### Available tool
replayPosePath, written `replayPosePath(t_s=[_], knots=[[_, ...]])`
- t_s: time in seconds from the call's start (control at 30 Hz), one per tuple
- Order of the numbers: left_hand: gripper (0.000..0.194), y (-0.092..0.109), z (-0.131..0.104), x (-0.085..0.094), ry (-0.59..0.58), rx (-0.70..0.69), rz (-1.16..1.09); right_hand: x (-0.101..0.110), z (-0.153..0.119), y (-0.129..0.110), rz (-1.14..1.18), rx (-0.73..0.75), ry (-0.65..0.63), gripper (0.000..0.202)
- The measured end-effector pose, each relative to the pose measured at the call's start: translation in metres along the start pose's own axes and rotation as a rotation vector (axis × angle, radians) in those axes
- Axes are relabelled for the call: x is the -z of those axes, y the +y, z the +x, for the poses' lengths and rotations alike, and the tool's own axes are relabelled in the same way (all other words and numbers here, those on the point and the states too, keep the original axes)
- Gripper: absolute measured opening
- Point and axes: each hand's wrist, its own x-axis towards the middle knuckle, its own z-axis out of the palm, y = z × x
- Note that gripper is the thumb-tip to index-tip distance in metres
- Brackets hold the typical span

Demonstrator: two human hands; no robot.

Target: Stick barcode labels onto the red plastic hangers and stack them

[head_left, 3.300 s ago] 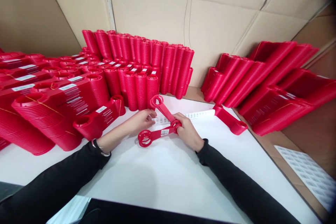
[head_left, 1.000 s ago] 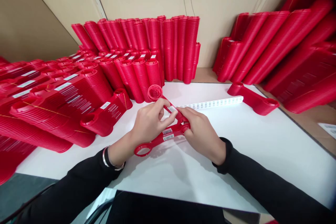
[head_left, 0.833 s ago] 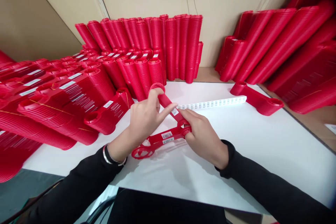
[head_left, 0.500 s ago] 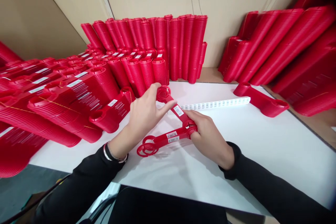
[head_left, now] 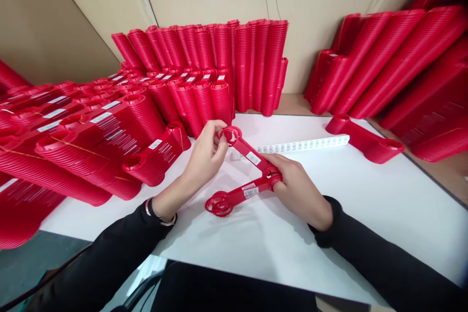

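My right hand (head_left: 300, 190) is closed on the joined ends of several flat red plastic pieces with a ring at each end. They fan apart to the left above the white tabletop. The upper red ring-ended piece (head_left: 243, 147) slants up to the left and bears a white barcode label. Its far ring is at the closed fingertips of my left hand (head_left: 207, 151), which pinch its left edge. Below it, the lower red ring-ended pieces (head_left: 234, 198) point left, their rings overlapping and their labels partly showing. My right fingers hide part of the shared end.
A white strip of barcode labels (head_left: 310, 143) lies behind my right hand on the white tabletop (head_left: 365, 224). Stacked red pieces (head_left: 139, 117) crowd the left and back. A short red stack (head_left: 365, 141) lies at right, near taller leaning stacks (head_left: 395, 63).
My left thumb and fingers have closed at the upper ring, where they were spread before. My right hand and the red pieces have shifted slightly right, and the lower rings have drawn closer together.
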Motion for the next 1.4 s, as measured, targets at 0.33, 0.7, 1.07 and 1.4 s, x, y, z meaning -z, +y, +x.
replayPosePath(t_s=[0.33, 0.7, 1.07, 1.4], knots=[[0.021, 0.003, -0.007, -0.017, -0.361, -0.345, 0.295, 0.014, -0.002, 0.039, -0.062, -0.003, 0.075, 0.065], [0.023, -0.002, -0.002, -0.023, -0.314, -0.080, 0.239, 0.016, -0.007, 0.039, -0.073, 0.035, 0.044, 0.065], [0.022, -0.016, 0.002, -0.023, -0.358, -0.165, 0.393, 0.011, -0.008, 0.037, -0.014, -0.010, 0.036, 0.064], [0.017, -0.007, 0.002, -0.011, -0.445, -0.071, 0.398, 0.010, -0.006, 0.035, -0.042, -0.056, 0.043, 0.059]])
